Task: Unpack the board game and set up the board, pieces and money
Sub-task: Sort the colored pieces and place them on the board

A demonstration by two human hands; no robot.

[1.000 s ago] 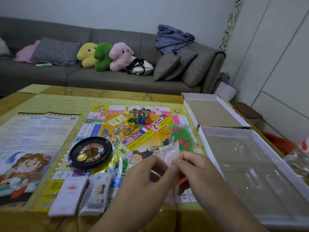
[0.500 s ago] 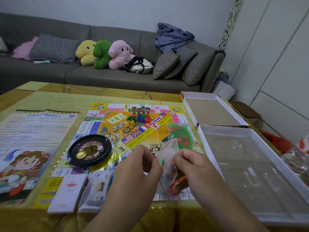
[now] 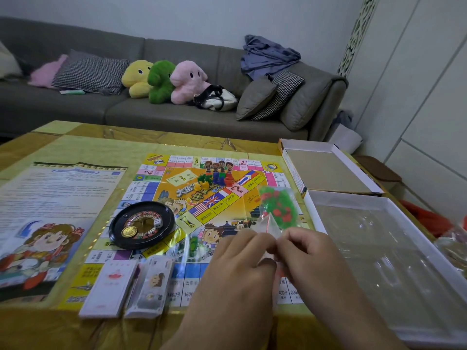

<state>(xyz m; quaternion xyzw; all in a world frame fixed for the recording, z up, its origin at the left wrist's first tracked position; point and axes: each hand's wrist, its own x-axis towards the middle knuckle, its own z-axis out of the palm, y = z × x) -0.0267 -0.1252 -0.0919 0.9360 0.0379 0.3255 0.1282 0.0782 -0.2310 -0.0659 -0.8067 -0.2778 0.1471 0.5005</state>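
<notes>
Beside the roulette wheel, card decks flank both hands' bag.

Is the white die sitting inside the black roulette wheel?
Yes, the white die lies inside the black roulette wheel, beside its gold coin.

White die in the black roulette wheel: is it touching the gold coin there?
Apart. The head view shows the white die at the black roulette wheel's right side and the gold coin lower left, with numbered ring visible between them.

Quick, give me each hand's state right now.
Left hand: pinching the small clear plastic bag.
Right hand: pinching the same bag.
</notes>
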